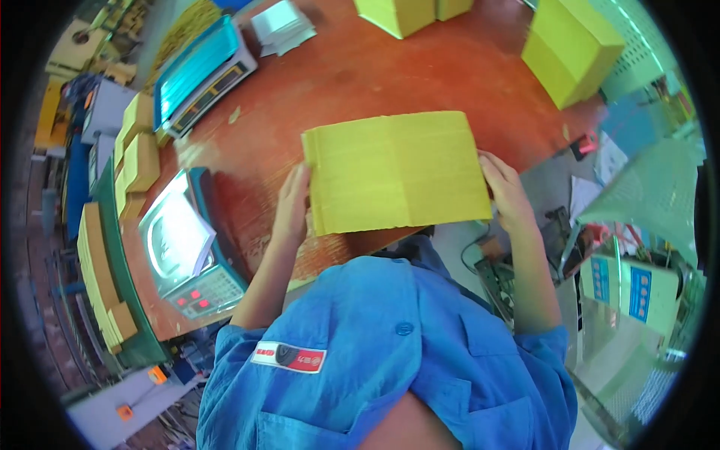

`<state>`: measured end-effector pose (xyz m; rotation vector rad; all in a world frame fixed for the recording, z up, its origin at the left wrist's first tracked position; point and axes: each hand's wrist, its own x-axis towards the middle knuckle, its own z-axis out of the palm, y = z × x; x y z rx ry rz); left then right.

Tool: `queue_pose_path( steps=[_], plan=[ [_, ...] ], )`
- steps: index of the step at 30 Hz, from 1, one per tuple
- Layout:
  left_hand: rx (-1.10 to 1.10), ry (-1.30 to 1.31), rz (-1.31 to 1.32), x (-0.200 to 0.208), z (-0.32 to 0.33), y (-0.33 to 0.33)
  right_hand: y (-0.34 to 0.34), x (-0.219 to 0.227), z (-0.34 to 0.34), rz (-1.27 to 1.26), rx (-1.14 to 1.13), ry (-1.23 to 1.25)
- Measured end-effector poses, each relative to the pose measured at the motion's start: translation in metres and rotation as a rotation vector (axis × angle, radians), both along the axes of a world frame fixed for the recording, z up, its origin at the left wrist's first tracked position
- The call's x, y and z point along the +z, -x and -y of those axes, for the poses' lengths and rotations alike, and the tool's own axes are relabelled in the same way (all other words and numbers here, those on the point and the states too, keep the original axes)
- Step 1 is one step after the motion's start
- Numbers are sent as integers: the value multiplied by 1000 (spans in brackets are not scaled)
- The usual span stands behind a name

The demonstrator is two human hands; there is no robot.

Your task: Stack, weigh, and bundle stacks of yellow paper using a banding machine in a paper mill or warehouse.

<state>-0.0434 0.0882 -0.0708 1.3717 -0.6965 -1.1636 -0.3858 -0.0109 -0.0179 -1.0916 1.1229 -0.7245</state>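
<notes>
A flat yellow cardboard piece, perhaps a folded carton, is held level in front of me over the near edge of the red table. My left hand grips its left edge, with the fingers partly behind it. At its right edge my right hand has hold of it, fingertips curled round the side. A faint vertical crease runs down the middle of the cardboard. What lies beneath it is hidden.
To the left stand a digital scale with papers on it and a second scale with a blue-green pan. White sheets lie at the back. Yellow cartons stand far right and at the back centre. Stacked cartons line the left side.
</notes>
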Motion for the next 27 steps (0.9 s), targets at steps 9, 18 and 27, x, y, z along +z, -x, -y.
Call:
queue_pose_path(
  steps=[9,18,27],
  plan=[
    [-7,-72,-77,5,-2,3,-1,-6,-3,-3,-26,37],
    [-181,30,704,18,2,0,-1,-18,0,26,-66,27],
    [-194,-175,9,11,4,8,-8,5,4,2,83,-98]
  ],
)
